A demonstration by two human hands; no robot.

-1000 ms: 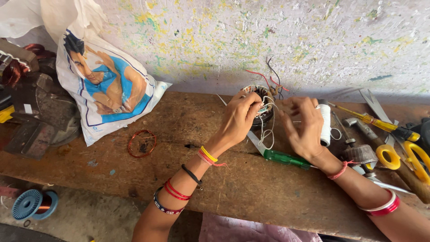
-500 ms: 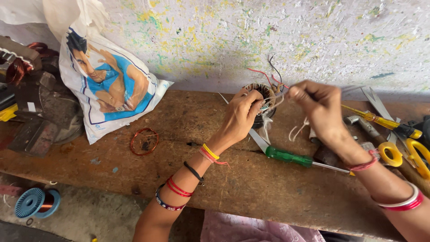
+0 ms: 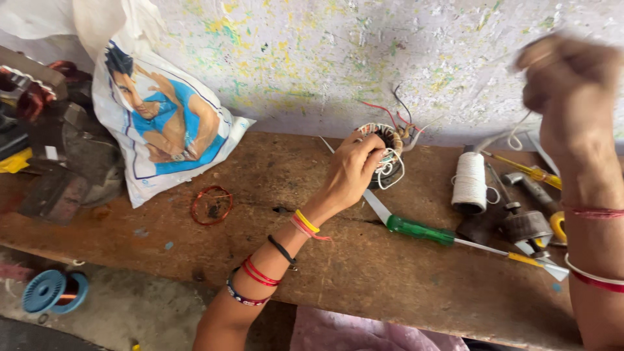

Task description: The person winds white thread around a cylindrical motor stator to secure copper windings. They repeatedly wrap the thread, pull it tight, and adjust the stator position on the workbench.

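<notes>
A worn wooden surface [image 3: 195, 260] runs below a paint-speckled wall [image 3: 312, 58]. The left hand [image 3: 351, 172] grips a wound wire coil [image 3: 389, 153] standing on the surface. The right hand [image 3: 565, 78], raised and blurred, is closed on a white thread [image 3: 520, 133]. Between the hands stands a spool of white thread [image 3: 469, 181]. A green-handled screwdriver [image 3: 419, 229] lies just below the left hand. Far left of it, a printed plastic bag [image 3: 162, 123] leans against the wall, contents hidden.

One package is present: a white plastic bag [image 3: 166, 123], located at the upper left of the counter [image 3: 338, 279] and leaning against the paint-flecked wall [image 3: 325, 58]. Shape: soft, crumpled, roughly triangular. Its face carries a printed figure in a blue top, outlined in dark blue. No labels, signs or screens are visible.
</notes>
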